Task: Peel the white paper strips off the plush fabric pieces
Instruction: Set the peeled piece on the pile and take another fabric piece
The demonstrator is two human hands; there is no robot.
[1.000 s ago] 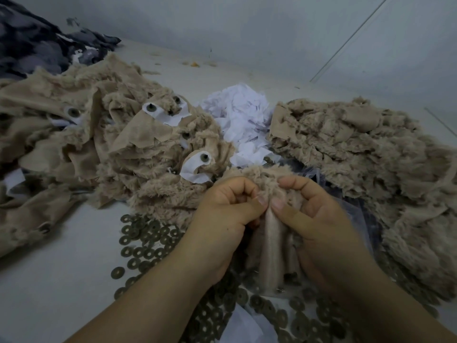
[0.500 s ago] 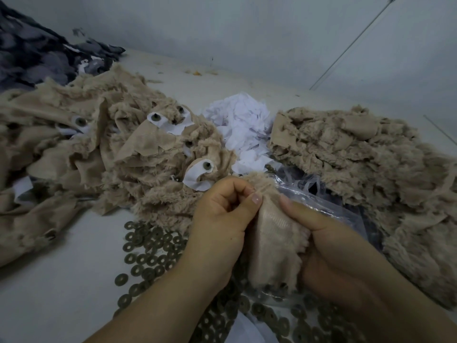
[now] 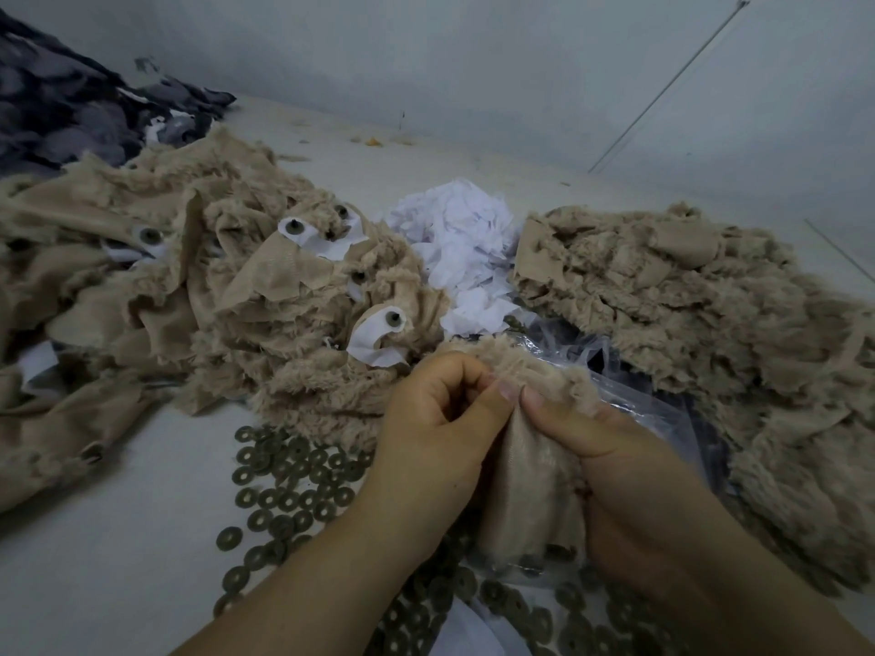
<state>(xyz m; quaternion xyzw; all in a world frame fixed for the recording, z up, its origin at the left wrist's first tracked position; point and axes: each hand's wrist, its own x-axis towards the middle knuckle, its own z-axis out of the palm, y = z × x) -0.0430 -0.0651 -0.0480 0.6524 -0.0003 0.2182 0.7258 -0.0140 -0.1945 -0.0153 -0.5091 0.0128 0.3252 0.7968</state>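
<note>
Both hands are meeting at the lower centre of the view, each gripping the same tan plush piece (image 3: pixel 530 480). Left hand (image 3: pixel 440 433) is curling its fingers round the piece's upper left edge, with the thumb pressing against the smooth backing. Right hand (image 3: pixel 611 461) is pinching the piece from the other side, its thumb tip lying just beside the left thumb tip; the remaining right fingers are hiding behind the fabric, so how they lie cannot be told. The held piece is hanging upright between the hands, furry side facing away and smooth backing facing the camera. No paper strip is showing on its visible face.

Taking the held piece as landmark: a heap of plush pieces (image 3: pixel 265 295) is lying to its upper left, several of them carrying white paper strips (image 3: pixel 376 343) with dark round studs through them. A second heap of plush pieces (image 3: pixel 686 314) is lying to its upper right, with no paper showing. A pile of crumpled white paper (image 3: pixel 459 248) is sitting directly beyond it, between the two heaps. A clear plastic bag (image 3: pixel 629 385) is lying just behind it on the right. Dark ring-shaped washers (image 3: pixel 284 485) are scattering over the pale table (image 3: pixel 118 561) below and left of it. Dark patterned fabric (image 3: pixel 71 106) is lying far off at the upper left, against the grey wall (image 3: pixel 473 63).
</note>
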